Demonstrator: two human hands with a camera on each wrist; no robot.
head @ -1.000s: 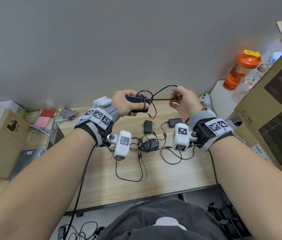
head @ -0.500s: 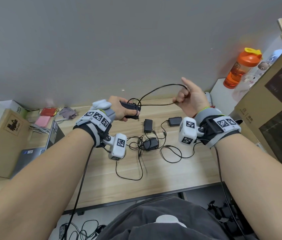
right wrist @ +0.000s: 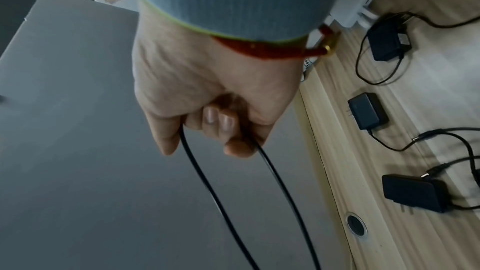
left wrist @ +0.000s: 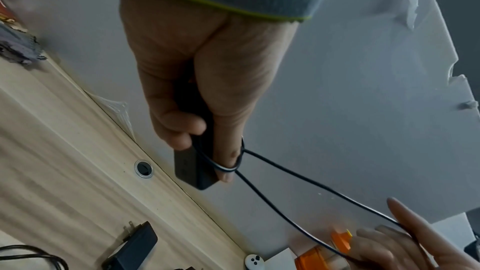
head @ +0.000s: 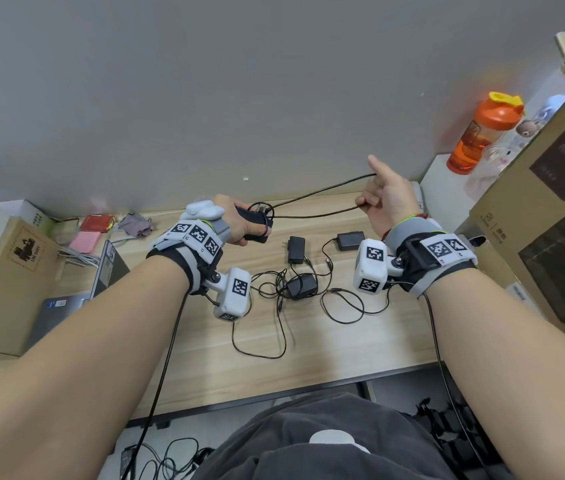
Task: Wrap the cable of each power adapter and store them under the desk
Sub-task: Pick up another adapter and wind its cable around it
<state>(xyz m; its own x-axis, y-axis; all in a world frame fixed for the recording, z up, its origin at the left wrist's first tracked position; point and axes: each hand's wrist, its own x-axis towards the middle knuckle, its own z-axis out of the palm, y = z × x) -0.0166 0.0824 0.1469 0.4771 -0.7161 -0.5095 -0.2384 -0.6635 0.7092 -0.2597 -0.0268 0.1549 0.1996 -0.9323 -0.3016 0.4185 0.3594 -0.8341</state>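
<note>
My left hand (head: 239, 221) grips a black power adapter (head: 256, 226) (left wrist: 193, 169) above the back of the desk, with its thin black cable (head: 315, 202) (left wrist: 298, 192) looped round the adapter and the thumb. Two strands of that cable run right to my right hand (head: 383, 199) (right wrist: 213, 110), which holds them in curled fingers with the index finger pointing up. Three more black adapters (head: 296, 249) (head: 351, 240) (head: 301, 286) lie on the wooden desk (head: 343, 348) between my wrists, amid tangled loose cables (head: 339, 303).
A cardboard box (head: 0, 282) and a laptop (head: 66, 306) stand at the left. Large cardboard boxes (head: 544, 237) and an orange bottle (head: 478, 136) stand at the right. A grommet hole (left wrist: 143, 168) sits by the wall. Cables lie on the floor (head: 166, 459) under the desk.
My right hand has pulled the cable out to the right and up, away from the adapter, and its index finger has straightened. The left hand with the adapter has shifted left and lower.
</note>
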